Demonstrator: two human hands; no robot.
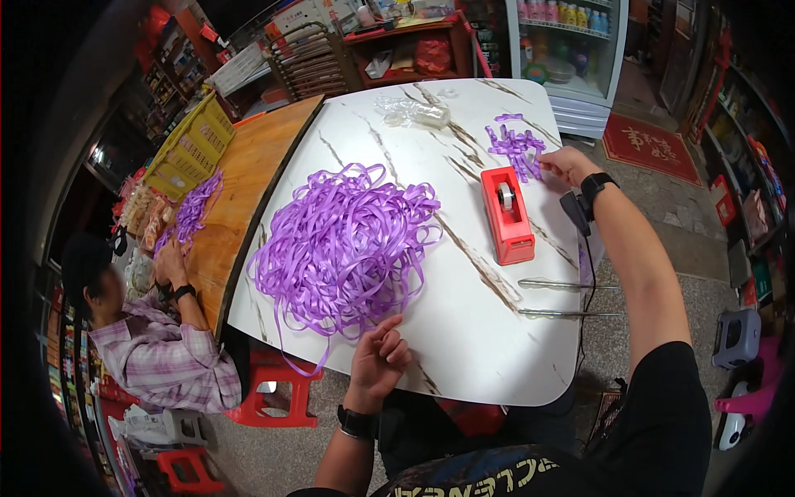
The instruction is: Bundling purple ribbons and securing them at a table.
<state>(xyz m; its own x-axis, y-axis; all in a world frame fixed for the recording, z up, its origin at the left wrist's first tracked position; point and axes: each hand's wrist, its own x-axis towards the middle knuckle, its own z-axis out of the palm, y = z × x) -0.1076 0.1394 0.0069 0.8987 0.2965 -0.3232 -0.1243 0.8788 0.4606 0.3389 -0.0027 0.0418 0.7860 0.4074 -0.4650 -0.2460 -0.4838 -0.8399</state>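
A large tangled heap of purple ribbon (344,240) lies in the middle of a white marbled table (464,331). My left hand (379,356) rests at the table's near edge, its fingertips pinching a strand at the heap's near side. My right hand (563,163) reaches to the far right of the table and touches a small pile of folded purple ribbon pieces (515,147). Between the hands stands a red tape dispenser (507,214) with a roll of clear tape.
Two long metal rods (567,300) lie near the table's right edge. Clear plastic wrapping (412,112) sits at the far side. At the left a seated person (157,348) handles purple ribbon (195,207) on a wooden table beside a yellow crate (192,145). Red stools (273,398) stand below.
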